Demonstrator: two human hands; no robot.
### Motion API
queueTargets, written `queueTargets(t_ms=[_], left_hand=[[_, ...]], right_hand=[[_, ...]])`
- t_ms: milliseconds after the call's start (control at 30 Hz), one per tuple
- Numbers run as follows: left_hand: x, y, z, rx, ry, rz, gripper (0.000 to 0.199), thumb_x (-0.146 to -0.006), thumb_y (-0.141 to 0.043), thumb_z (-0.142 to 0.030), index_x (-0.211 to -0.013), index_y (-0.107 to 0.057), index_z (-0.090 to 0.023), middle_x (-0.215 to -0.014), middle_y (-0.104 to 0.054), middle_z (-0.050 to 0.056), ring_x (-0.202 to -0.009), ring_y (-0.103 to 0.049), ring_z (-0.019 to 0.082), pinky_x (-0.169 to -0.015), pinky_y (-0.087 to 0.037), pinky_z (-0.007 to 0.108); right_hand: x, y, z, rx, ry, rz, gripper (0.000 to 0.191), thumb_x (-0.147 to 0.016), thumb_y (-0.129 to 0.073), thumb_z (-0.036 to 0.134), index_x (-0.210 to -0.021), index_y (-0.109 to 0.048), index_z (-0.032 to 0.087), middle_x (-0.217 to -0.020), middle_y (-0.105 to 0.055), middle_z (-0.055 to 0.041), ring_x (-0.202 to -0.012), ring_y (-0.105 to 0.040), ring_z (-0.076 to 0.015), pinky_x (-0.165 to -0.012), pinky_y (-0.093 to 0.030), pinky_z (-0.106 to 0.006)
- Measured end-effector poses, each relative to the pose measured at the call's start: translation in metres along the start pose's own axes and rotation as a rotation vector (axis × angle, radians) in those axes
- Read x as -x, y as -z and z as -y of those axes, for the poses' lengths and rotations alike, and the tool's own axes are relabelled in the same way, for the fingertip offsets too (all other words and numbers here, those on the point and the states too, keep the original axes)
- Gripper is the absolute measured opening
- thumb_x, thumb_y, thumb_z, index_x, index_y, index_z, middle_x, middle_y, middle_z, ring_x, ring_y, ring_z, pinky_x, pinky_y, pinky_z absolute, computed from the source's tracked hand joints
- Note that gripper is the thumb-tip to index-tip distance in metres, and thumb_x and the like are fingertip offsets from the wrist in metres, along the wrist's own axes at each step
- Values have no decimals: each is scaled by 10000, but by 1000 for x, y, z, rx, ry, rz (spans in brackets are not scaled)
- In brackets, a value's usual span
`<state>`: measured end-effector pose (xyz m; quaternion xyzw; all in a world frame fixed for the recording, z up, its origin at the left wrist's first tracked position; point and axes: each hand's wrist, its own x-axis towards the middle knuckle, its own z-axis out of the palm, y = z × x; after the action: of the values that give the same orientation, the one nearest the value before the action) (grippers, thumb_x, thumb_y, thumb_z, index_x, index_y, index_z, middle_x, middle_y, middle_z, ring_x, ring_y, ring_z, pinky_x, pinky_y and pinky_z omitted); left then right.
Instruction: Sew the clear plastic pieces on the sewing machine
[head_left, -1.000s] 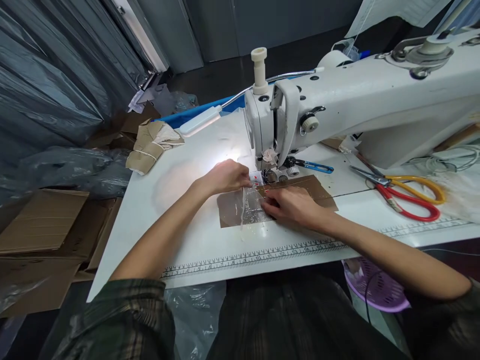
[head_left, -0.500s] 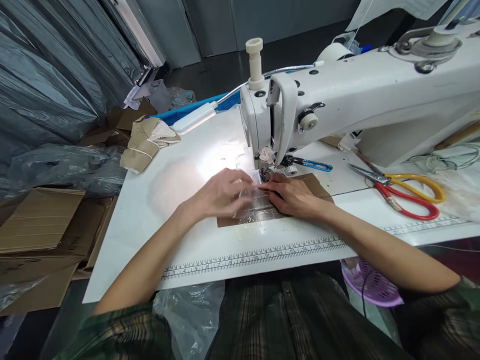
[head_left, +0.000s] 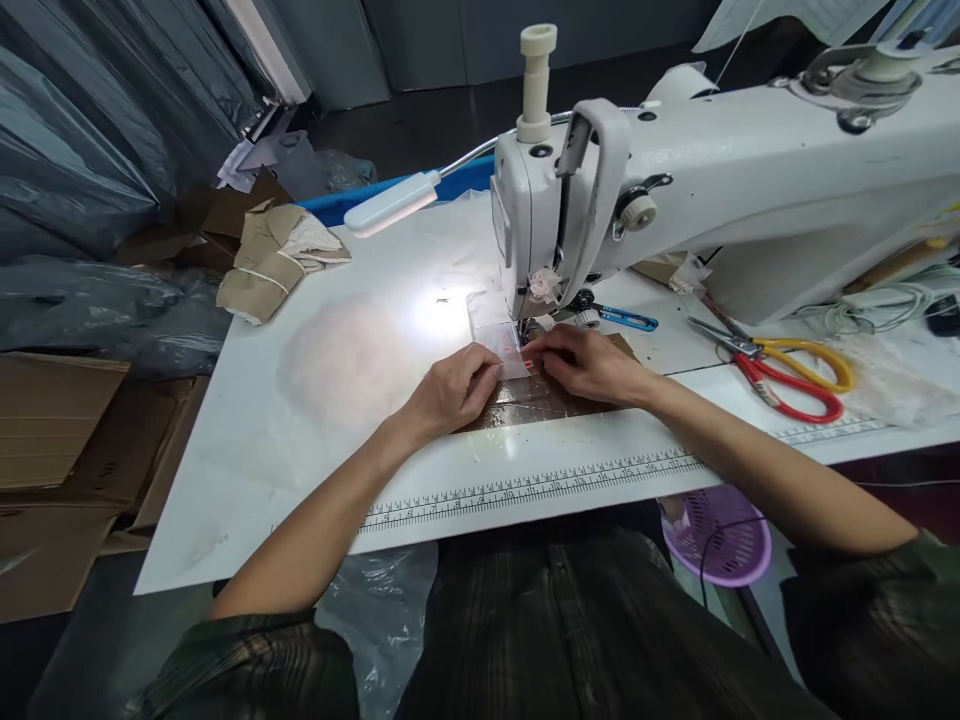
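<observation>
A small sheet of clear plastic (head_left: 512, 362) with red marks lies at the needle area of a white sewing machine (head_left: 517, 215). My left hand (head_left: 455, 388) is closed, thumb against forefinger, pinching the sheet's left edge. On the other side my right hand (head_left: 594, 366) has its fingers drawn together at the sheet's right edge, close to the presser foot (head_left: 530, 330). Beneath both hands is a brown board (head_left: 517, 402) covered with shiny tape. Just behind the right hand rest blue thread snips (head_left: 626, 318).
Scissors (head_left: 795, 375) with red and yellow handles lie to the right. A lamp (head_left: 394, 205) lights the white table (head_left: 247, 500), whose front edge carries a printed ruler (head_left: 525, 492). A tied brown bundle (head_left: 274, 260) sits back left; cardboard boxes (head_left: 64, 420) stand beyond.
My left hand, blurred with fingers apart before, now pinches the clear plastic sheet's left edge. The right hand stays by the presser foot. The sheet shows more plainly, and the view has shifted slightly.
</observation>
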<state>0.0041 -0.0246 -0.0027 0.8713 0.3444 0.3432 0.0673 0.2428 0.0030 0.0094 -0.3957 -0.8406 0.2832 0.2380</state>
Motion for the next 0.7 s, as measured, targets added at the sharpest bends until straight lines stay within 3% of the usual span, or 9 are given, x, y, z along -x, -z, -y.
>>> queueTargets(t_ms=[67, 200, 333, 433, 533, 700], left_hand=[[0, 1, -3, 21, 65, -3, 90, -992, -500, -194, -940, -566, -163, -757, -644, 9, -587, -554, 93, -505, -454, 217], [1, -1, -6, 10, 123, 35, 120, -995, -490, -225, -928, -570, -165, -779, -650, 15, -623, -560, 105, -535, -453, 233], [1, -1, -7, -65, 5, 91, 132, -968, -548, -263, -987, -616, -151, -914, -700, 69, -816, -650, 169, -668, -513, 306], [-1, -2, -7, -125, -127, 131, 102, -949, -576, -231, -955, -661, -176, -993, -731, 65, -877, -673, 180, -739, -500, 350], [-1, -2, -6, -124, -147, 153, 127, -953, -570, -205, -898, -685, -199, -991, -754, 35, -840, -679, 157, -746, -478, 350], [1, 0, -5, -121, -145, 166, 111, -947, -595, -229, -906, -696, -209, -1013, -766, 28, -832, -684, 154, -751, -469, 355]], right_hand=[[8, 0, 0, -46, 33, -36, 297, -891, -498, 211, -1047, -745, 159, -874, -714, -64, -738, -629, -167, -720, -512, -316], [29, -13, 3, 52, 217, -15, 360, -874, -492, 166, -1140, -734, 183, -1038, -674, -102, -961, -621, -208, -837, -517, -368], [38, -22, 6, 176, 233, 19, 364, -878, -495, 175, -1131, -752, 227, -1036, -645, -103, -986, -591, -229, -855, -510, -407], [33, -14, 3, 82, 237, 71, 379, -882, -483, 178, -1131, -755, 265, -1066, -649, -80, -1013, -598, -212, -885, -510, -389], [20, 1, -6, 27, 230, 94, 400, -897, -464, 185, -1177, -736, 272, -1111, -660, -65, -1010, -610, -197, -919, -504, -371], [0, 7, -18, 228, 206, 130, 420, -893, -492, 211, -1260, -690, 257, -1155, -641, -93, -983, -604, -233, -807, -508, -366]])
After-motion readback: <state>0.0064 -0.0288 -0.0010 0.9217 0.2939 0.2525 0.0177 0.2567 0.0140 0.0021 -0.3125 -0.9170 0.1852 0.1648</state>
